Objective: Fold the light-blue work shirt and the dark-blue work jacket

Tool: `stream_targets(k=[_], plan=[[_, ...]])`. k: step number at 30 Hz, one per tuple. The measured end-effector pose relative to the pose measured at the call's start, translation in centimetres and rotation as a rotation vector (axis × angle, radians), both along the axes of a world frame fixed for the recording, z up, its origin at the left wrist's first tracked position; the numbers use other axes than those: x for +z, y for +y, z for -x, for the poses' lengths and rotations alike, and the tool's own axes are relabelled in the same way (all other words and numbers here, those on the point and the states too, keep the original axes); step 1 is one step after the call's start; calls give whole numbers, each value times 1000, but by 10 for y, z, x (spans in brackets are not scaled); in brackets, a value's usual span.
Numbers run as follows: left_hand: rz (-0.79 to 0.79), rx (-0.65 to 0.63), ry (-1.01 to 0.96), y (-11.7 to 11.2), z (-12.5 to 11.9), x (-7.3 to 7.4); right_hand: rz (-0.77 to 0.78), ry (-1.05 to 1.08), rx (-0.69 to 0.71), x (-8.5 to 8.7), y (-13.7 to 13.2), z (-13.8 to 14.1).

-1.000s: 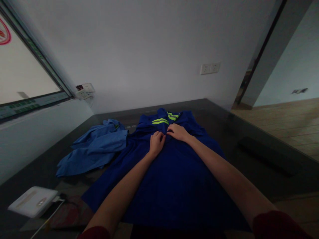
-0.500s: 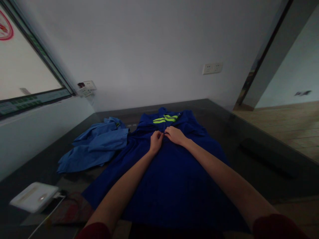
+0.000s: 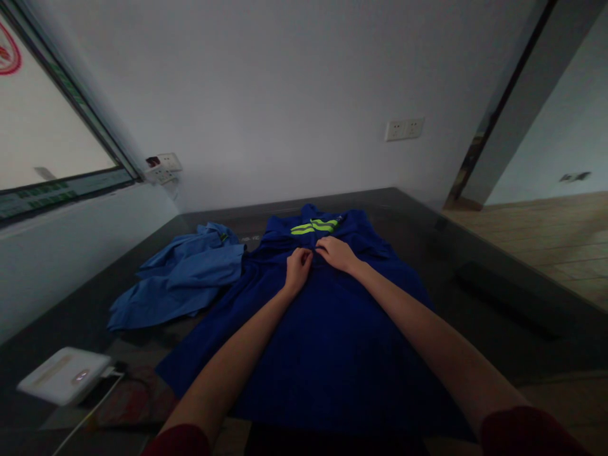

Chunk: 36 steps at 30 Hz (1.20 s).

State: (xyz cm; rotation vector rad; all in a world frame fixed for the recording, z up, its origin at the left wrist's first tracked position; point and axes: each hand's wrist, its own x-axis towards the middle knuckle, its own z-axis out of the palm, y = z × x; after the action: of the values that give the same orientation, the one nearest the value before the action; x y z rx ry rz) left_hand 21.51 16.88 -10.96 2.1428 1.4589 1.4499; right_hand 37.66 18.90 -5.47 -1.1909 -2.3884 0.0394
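A dark blue work jacket [image 3: 342,335] lies spread over the dark table, its collar at the far end and yellow-green reflective strips [image 3: 314,227] across the chest. Below the strips, at the front centre line, my left hand [image 3: 298,266] is closed in a pinch on the cloth. Close beside it on the right, my right hand [image 3: 336,252] also pinches the jacket front, fingertips together. The fastening between my fingers is too small and dark to make out.
Left of the jacket lies a crumpled lighter blue garment [image 3: 185,272]. A white power bank [image 3: 66,375] with a cable sits at the front left. A long black object [image 3: 506,297] rests on the table [image 3: 413,221] at right. Wall sockets [image 3: 403,129] are behind.
My right hand has shifted slightly up, its fingertips a little farther from the left ones. My left hand stays almost in place, and the jacket lies as before.
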Motion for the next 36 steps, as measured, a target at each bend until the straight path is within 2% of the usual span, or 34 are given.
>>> stream_targets(k=[12,17,25,31,36], plan=[[61,60,-5,1,0,1,-5,-86,-27,9,-8,1],[19,58,44,-1,-1,4,-47,-170,-40,12,-16,5],[36,45,-10,1,2,2,-158,-289,53,5,-22,15],[101,11,-194,5,1,0,-152,-218,45,5,-17,11],[104,44,-271,-1,-1,5,-100,19,-63,10,-5,-6]])
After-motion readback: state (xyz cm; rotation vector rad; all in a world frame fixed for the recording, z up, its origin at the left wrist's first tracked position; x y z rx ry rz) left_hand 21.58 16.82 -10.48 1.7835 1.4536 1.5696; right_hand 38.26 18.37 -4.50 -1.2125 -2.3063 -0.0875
